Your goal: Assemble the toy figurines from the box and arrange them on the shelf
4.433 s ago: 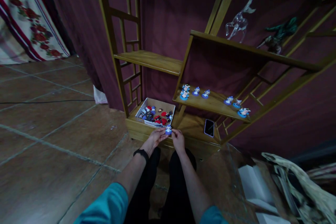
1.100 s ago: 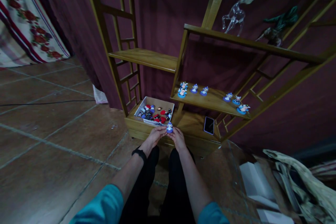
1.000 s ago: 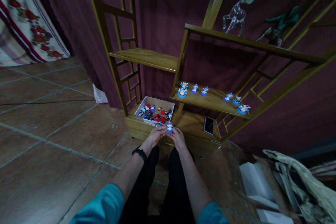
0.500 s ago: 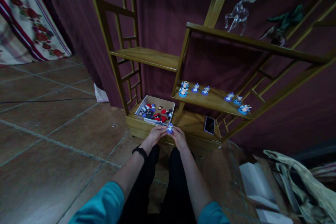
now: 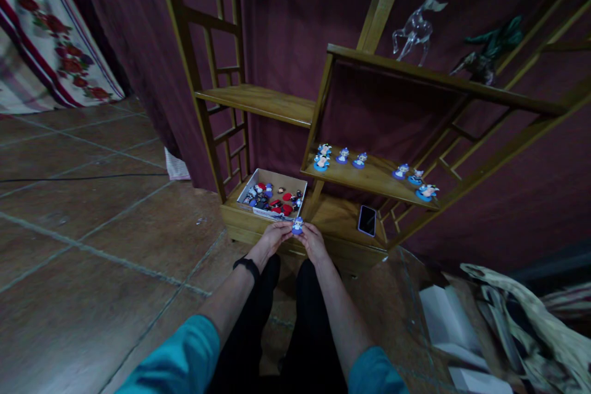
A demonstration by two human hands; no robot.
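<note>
A small purple-and-white figurine (image 5: pixel 298 226) is sitting upright between the two hands just below the centre of the frame, in front of the box. The left hand (image 5: pixel 277 237) is gripping its left side and the right hand (image 5: pixel 313 241) its right, the fingers of both drawn in close with the figurine filling the gap; exactly where each fingertip is pressing is too small to tell. It is looking like light, stiff plastic, probably a little slick, with the head and any thin parts seeming the likelier ones to snap, so the broad round base is offering the safest hold.

Nearby, a shallow cardboard box (image 5: pixel 286 183) is resting on the wooden cabinet left of centre, holding jumbled red, black and purple pieces. Right of centre, similar figurines (image 5: pixel 359 160) are standing on a smooth wooden shelf (image 5: pixel 381 181), and a phone (image 5: pixel 367 220) is lying below them. A clear horse ornament (image 5: pixel 417 28) is occupying the upper right, a dark red curtain (image 5: pixel 281 24) is hanging behind, and brown tiles (image 5: pixel 115 221) are covering the floor at left.
</note>
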